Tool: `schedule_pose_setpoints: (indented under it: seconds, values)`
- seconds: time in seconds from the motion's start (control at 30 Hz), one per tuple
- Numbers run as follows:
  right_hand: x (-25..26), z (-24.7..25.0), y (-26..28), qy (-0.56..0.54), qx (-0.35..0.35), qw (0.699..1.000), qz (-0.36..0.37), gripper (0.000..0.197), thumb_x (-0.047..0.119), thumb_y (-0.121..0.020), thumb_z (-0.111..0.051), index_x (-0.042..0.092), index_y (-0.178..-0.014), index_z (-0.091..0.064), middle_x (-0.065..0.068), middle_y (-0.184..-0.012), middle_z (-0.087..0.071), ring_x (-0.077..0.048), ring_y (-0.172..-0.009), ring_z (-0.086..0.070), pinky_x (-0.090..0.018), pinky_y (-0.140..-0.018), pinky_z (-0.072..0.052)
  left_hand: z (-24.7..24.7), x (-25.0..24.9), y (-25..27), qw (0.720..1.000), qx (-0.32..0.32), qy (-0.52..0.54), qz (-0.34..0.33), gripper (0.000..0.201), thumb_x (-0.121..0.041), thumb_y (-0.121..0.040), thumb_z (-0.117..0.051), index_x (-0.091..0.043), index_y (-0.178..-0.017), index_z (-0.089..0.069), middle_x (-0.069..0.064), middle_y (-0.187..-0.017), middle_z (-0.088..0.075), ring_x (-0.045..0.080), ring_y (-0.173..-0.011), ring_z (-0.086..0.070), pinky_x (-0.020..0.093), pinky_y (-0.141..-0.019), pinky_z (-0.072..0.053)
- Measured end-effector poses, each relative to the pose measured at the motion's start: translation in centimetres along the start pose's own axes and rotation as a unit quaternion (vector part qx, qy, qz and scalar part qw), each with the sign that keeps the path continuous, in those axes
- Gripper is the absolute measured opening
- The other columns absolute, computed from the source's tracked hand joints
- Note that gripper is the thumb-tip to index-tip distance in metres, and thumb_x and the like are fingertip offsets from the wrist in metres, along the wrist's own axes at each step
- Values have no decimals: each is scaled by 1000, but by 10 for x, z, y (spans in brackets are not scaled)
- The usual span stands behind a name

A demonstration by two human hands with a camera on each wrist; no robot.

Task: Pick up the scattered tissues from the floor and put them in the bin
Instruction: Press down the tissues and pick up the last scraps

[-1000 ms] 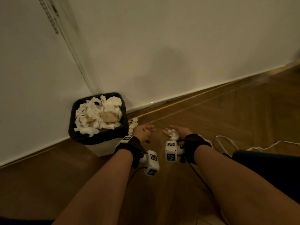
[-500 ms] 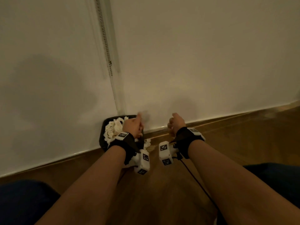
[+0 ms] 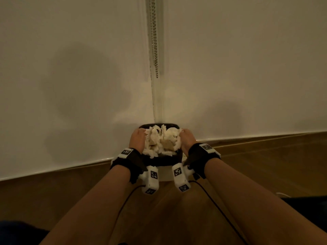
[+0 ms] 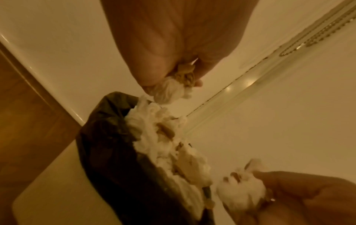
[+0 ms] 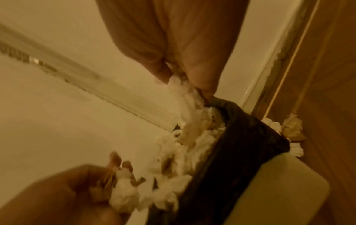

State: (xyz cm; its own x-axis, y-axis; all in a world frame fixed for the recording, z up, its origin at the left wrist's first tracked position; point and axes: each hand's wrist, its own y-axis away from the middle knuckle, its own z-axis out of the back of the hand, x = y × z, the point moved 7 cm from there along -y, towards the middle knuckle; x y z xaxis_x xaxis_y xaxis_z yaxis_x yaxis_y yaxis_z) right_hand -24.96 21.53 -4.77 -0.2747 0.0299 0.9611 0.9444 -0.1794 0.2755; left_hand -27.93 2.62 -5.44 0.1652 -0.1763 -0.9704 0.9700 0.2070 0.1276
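Observation:
A pale bin with a black liner (image 3: pixel 160 161) stands against the wall, heaped with white and brown tissues (image 3: pixel 162 140). My left hand (image 3: pixel 137 138) is over the bin's left rim and grips a crumpled tissue wad (image 4: pixel 169 89) just above the heap. Over the right rim, my right hand (image 3: pixel 187 138) grips another white wad (image 5: pixel 179 88) that touches the heap. A few loose tissues (image 5: pixel 292 129) lie on the floor beside the bin, by the skirting.
A white wall with a hanging bead chain (image 3: pixel 154 41) rises right behind the bin. Wooden floor (image 3: pixel 265 165) spreads to both sides. Thin cables (image 3: pixel 221 214) trail from my wrists. Dark-clothed legs (image 3: pixel 304 206) sit at the lower corners.
Both hands have risen from the floor in front of the bin to its two sides, each with a tissue wad. The head view has swung so the bin sits in the centre.

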Motion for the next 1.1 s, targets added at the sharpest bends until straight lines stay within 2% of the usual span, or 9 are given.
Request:
schedule_pose_setpoints:
  seconds: [0.07, 0.13, 0.23, 0.4, 0.53, 0.67, 0.73, 0.9, 1.1]
  values:
    - [-11, -5, -5, 143, -18, 990, 3, 35, 5, -97, -35, 0, -129, -49, -23, -132, -46, -36, -119, -48, -38, -106, -38, -3, 11, 3, 1000, 16, -14, -9, 36, -2, -94, -34, -2, -119, -60, 12, -115, -57, 22, -103, -53, 26, -87, -41]
    - [-19, -7, -8, 225, -28, 973, 36, 36, 6, -97, -36, 10, -132, -45, -18, -135, -33, -34, -116, -47, -23, -95, -35, -6, 19, 4, 999, 8, -44, -27, 38, 1, -92, -37, -2, -122, -58, 15, -115, -56, 21, -95, -53, 24, -84, -42]
    - [-21, -13, -7, 273, -36, 952, 131, 35, 4, -94, -45, 13, -127, -47, -15, -129, -37, -30, -110, -50, -18, -86, -35, -18, 32, 7, 989, 29, -135, -59, 38, -9, -96, -39, -7, -134, -46, 16, -138, -35, 28, -114, -50, 26, -100, -37]
    - [-36, -13, -10, 492, -67, 850, 173, 25, 22, -92, -53, 15, -115, -57, -6, -119, -57, -23, -112, -47, -30, -93, -39, -45, 41, 11, 939, 100, -289, -156, 40, -13, -98, -38, -10, -138, -39, 11, -141, -31, 25, -123, -42, 20, -100, -30]
    - [-44, -29, -4, 498, 14, 845, 194, 27, 20, -93, -41, 18, -120, -47, -14, -122, -52, -32, -109, -52, -45, -96, -44, -42, 44, 10, 929, 48, -338, -144, 15, -36, -94, -43, -30, -107, -43, 12, -112, -52, 32, -100, -54, 46, -95, -46]
    - [-53, -41, 2, 547, 37, 810, 210, 34, 23, -98, -34, 6, -126, -42, -16, -127, -39, -31, -115, -43, -40, -96, -42, -47, 49, 10, 879, 40, -445, -169, 45, -8, -89, -46, -17, -133, -40, 13, -126, -25, 31, -114, -29, 35, -91, -41]
    - [-55, -44, 8, 516, 53, 830, 204, 39, 26, -98, -32, 4, -130, -40, -15, -127, -37, -29, -115, -41, -37, -97, -41, -48, 52, 8, 870, 65, -463, -158, 35, -13, -93, -44, -14, -128, -45, 14, -128, -31, 30, -118, -31, 35, -95, -39]
    - [-63, -55, 12, 633, 101, 725, 253, 44, 31, -97, -32, 7, -133, -41, -13, -130, -48, -27, -120, -45, -39, -110, -27, -42, 40, 8, 857, 55, -491, -150, 27, -13, -98, -36, -9, -120, -51, 11, -127, -47, 27, -112, -51, 35, -90, -44]
    - [-60, -53, 5, 675, 102, 698, 216, 48, 38, -97, -23, 13, -124, -55, -9, -132, -54, -26, -128, -43, -46, -116, -13, -50, 35, 14, 820, 106, -552, -112, 31, -15, -97, -34, -8, -106, -63, 9, -117, -59, 26, -104, -59, 34, -81, -48]
